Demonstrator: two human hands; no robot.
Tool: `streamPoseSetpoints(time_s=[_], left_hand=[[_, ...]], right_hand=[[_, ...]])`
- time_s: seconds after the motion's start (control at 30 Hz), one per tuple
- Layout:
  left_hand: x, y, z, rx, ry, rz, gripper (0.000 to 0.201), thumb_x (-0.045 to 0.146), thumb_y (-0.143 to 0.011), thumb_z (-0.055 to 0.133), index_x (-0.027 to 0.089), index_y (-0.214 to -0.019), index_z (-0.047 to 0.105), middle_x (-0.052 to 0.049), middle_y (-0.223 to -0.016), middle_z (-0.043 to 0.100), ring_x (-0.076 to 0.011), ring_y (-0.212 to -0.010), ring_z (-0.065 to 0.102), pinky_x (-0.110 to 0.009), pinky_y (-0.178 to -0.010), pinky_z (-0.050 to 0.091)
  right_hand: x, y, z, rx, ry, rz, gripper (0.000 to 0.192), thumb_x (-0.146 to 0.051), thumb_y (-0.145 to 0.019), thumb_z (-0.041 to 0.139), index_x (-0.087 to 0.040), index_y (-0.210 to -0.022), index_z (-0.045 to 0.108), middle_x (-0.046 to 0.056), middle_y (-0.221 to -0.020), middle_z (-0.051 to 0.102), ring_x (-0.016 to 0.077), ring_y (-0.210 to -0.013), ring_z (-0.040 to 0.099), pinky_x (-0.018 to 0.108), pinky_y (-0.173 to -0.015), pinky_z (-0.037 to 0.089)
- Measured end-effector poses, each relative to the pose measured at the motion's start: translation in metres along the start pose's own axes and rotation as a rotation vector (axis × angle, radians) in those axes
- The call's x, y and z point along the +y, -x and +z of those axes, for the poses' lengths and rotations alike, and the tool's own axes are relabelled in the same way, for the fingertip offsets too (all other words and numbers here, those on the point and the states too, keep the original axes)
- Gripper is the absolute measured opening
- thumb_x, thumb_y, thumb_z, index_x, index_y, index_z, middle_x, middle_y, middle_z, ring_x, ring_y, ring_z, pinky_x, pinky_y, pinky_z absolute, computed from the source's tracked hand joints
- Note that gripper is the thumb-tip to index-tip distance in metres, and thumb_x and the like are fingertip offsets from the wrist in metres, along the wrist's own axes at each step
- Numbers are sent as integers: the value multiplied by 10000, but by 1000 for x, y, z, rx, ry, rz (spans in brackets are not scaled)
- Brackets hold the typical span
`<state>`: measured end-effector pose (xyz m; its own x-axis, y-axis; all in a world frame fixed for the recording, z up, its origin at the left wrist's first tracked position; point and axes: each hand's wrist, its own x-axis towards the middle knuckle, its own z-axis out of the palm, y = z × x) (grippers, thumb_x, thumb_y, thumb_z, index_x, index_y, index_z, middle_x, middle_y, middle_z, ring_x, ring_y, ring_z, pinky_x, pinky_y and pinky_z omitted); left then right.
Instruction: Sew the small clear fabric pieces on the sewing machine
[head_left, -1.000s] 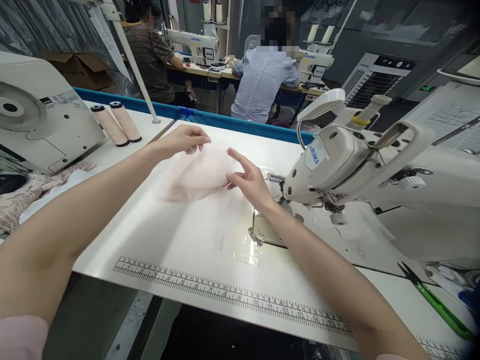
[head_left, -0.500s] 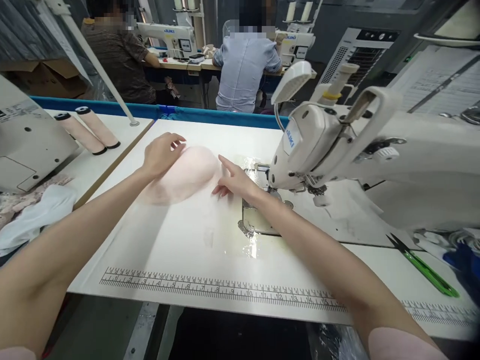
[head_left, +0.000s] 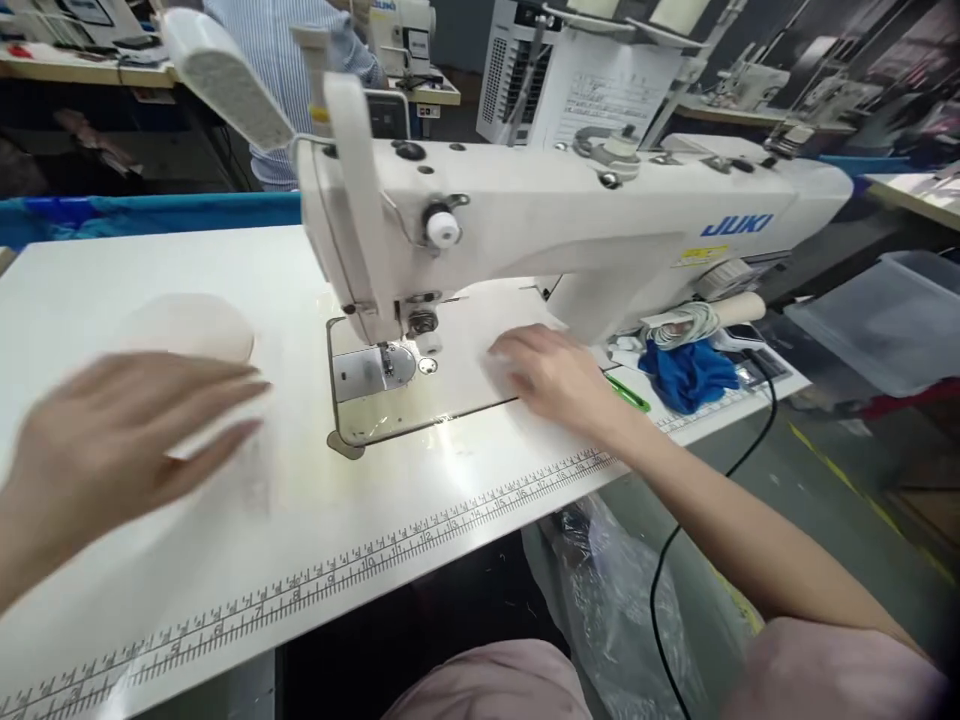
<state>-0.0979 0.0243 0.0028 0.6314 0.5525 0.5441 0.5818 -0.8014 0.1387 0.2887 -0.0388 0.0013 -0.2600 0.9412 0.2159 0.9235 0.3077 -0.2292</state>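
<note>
A pale pink moulded bra cup [head_left: 199, 322] lies on the white sewing table at the left. My left hand [head_left: 142, 430] is in front of it, smeared by motion, with fingers stretched out and the thumb apart; no held thing shows. Whether it touches the cup I cannot tell. My right hand [head_left: 555, 375] is low over the machine bed, right of the needle area. Its fingers are loosely bent and blurred, the thumb a little apart, with nothing visible between them. Partly behind that wrist are green thread snips [head_left: 626, 392]. The white sewing machine [head_left: 510, 210] stands beyond both hands.
A blue cloth [head_left: 686, 375] and a bundle of cord [head_left: 682, 325] lie at the table's right end. Along the front edge runs a printed ruler [head_left: 360, 560]. A black cable [head_left: 664, 570] hangs down. A person in a striped shirt [head_left: 277, 60] sits beyond the table.
The view has swung right. My right hand has left the bra cup and moved right past the needle area. My left hand is now nearer to me, in front of the cup.
</note>
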Motion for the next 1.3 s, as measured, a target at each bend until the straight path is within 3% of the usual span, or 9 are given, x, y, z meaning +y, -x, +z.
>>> streamPoseSetpoints(time_s=[0.17, 0.5, 0.57, 0.63, 0.73, 0.87, 0.97, 1.1, 1.3], left_hand=[[84, -34, 54, -187, 28, 408, 243, 281, -937, 570, 225, -1146, 681, -36, -1187, 721, -238, -1072, 688, -404, -913, 563], [126, -135, 150, -348, 14, 186, 453, 376, -998, 469, 133, -1377, 514, -147, -1494, 467, -295, -1411, 404, -493, -1168, 342], [127, -143, 163, -404, 9, 151, 515, 430, -989, 472, 137, -1412, 474, -152, -1509, 445, -302, -1420, 387, -486, -1182, 310], [127, -145, 170, -409, 17, 139, 522, 437, -987, 469, 141, -1416, 466, -145, -1519, 433, -296, -1433, 365, -471, -1195, 284], [126, -136, 162, -336, 39, 133, 447, 357, -991, 468, 133, -1376, 505, -141, -1513, 444, -290, -1439, 353, -474, -1207, 243], [131, -105, 120, -224, 219, -46, 278, 315, -998, 422, 181, -1064, 657, -73, -1082, 726, -220, -962, 671, -379, -859, 508], [141, -73, 83, -64, 512, -274, 479, 415, -1024, 338, 184, -662, 552, -2, -608, 596, -120, -552, 536, -267, -547, 421], [159, -39, 58, -172, 662, -338, 361, 540, -821, 677, 186, -842, 613, 0, -730, 646, -128, -604, 559, -256, -537, 449], [131, -25, 39, -424, 1093, -676, 363, 397, -972, 462, 189, -732, 637, -12, -727, 659, -139, -681, 611, -257, -636, 501]], right_hand=[[39, -14, 2, -32, 46, 119, 270, -147, -880, 498, -200, -1039, 709, 93, -1113, 703, 273, -1020, 627, 314, -659, 448], [54, 1, -8, 452, -191, 117, 283, -249, -944, 451, -204, -1051, 710, 78, -1010, 736, 217, -897, 660, 343, -821, 477], [39, 15, -23, 351, -320, 16, 229, -258, -922, 527, -232, -1030, 728, 59, -991, 738, 206, -875, 653, 338, -810, 477], [18, 32, -37, -5, -541, -45, 138, -282, -892, 619, -240, -885, 750, 18, -836, 726, 161, -746, 636, 275, -668, 458], [-10, 49, -41, -335, -764, -9, 240, -366, -831, 719, -200, -665, 672, -27, -644, 626, 100, -583, 524, 238, -538, 357], [-31, 48, -16, -186, -1013, 217, 578, -496, -741, 779, -196, -509, 342, -80, -517, 328, 64, -509, 293, 245, -483, 235], [-44, 36, 6, -47, -1171, 293, 657, -524, -727, 781, -208, -524, 241, -88, -528, 223, 57, -498, 220, 248, -472, 207], [-66, 19, 19, -34, -1325, 272, 687, -525, -711, 792, -213, -514, 212, -84, -518, 226, 62, -487, 323, 237, -483, 280], [-75, 2, 18, -325, -1433, 305, 556, -596, -748, 732, -186, -454, 499, -33, -473, 526, 75, -456, 463, 249, -525, 384]])
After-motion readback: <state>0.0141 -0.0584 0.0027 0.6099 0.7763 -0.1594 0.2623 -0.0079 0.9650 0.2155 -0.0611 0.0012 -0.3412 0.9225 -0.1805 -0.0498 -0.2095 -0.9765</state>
